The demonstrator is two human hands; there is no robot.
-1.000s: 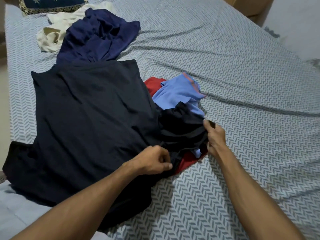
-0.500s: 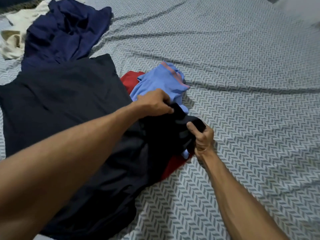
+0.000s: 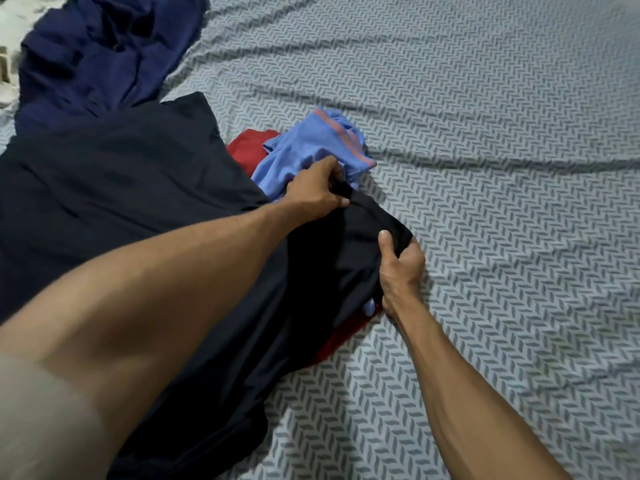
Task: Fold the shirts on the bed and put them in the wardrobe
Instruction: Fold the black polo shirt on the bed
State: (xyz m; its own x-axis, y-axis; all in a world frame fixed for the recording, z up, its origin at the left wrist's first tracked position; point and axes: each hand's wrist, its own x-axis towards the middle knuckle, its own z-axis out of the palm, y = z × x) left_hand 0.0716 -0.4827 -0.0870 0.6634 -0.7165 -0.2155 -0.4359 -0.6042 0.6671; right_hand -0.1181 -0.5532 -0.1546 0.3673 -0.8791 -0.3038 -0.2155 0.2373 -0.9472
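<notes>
**On the bed: black shirt gripped at one edge by both hands**

On the patterned bed sheet [image 3: 485,133], one black shirt [image 3: 121,188] lies spread flat across the left and centre of the view. Its right-hand portion is bunched and lifted over two other garments.

Garment count, visible items:
- Black shirt: one.
- Light blue shirt [image 3: 311,147] with orange stripes: one, crumpled, just beyond the bunched black fabric.
- Red shirt [image 3: 252,150]: one, lying beneath both; it shows at the far side beside the blue shirt and again at the near side under the black hem.
- Navy shirt [image 3: 104,53]: one, heaped at the upper left, touching the far edge of the black shirt.
- Pale cloth [image 3: 10,64]: one, at the far left edge, mostly out of view.

Hand count: two.

The left hand [image 3: 318,192] reaches forward across the black shirt with the forearm extended. Its fingers are curled round a narrow band of the black fabric, directly in front of the blue shirt.

The right hand [image 3: 398,265] sits nearer and further right. Its thumb lies on top of the black fabric and its fingers wrap underneath, clamping the same edge.

Between the two hands the black edge runs as a short taut span, raised off the sheet.
</notes>
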